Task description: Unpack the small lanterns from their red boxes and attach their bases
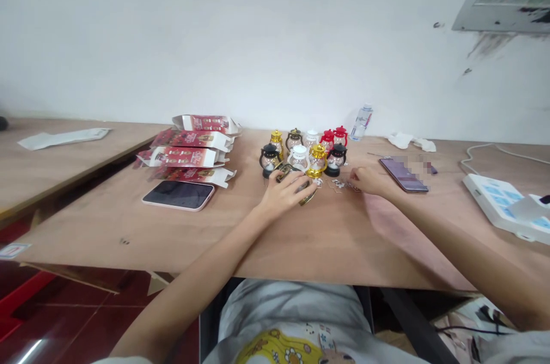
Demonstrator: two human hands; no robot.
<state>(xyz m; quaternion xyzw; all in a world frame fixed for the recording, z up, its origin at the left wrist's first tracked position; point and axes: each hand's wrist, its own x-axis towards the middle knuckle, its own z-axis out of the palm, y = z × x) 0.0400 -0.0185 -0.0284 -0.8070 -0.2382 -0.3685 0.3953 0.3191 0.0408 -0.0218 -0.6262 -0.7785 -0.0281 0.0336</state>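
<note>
My left hand (286, 191) is wrapped round a small bronze-coloured lantern (307, 199), which lies tipped on its side; the fingers cover much of it. My right hand (364, 179) rests on the table with its fingers pressed together beside small white paper pieces (338, 184). What those fingertips hold, if anything, is too small to make out. Just beyond the hands stand several little lanterns in two rows, among them a black lantern (336, 160), a gold lantern (317, 162), a white lantern (298, 159) and a red lantern (341, 136).
Red printed boxes (189, 156) with open flaps are piled at the left, behind a phone (178, 195). A second phone (404, 173), crumpled tissue (410, 141) and a white power strip (509, 206) lie to the right. A plastic bottle (361, 122) stands by the wall.
</note>
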